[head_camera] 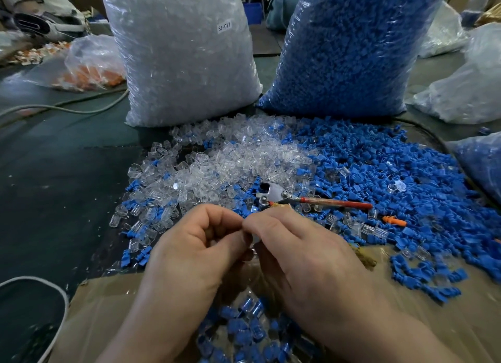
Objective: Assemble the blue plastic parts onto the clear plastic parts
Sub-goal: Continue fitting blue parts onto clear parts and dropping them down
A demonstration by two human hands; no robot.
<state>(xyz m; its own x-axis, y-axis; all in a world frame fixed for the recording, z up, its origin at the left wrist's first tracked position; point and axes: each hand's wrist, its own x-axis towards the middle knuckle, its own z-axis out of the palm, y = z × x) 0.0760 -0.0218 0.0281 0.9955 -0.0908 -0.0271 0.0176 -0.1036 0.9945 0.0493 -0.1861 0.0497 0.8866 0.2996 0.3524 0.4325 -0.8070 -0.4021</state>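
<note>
We are pinching one small part (255, 240), mostly hidden, between our curled left hand (195, 243) and right hand (295, 243). Clear parts (230, 162) are lying at twelve o'clock, blue parts (379, 178) at two, two bags (184, 64) behind, table (67, 186) surface showing at nine.

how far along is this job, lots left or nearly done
Done: a batch of assembled pieces lies in the cardboard box under the wrists. In hand: the left hand and right hand pinch one small part, mostly hidden. Left: most of it, namely the loose clear pile, the loose blue pile, and the full clear bag and blue bag.
</note>
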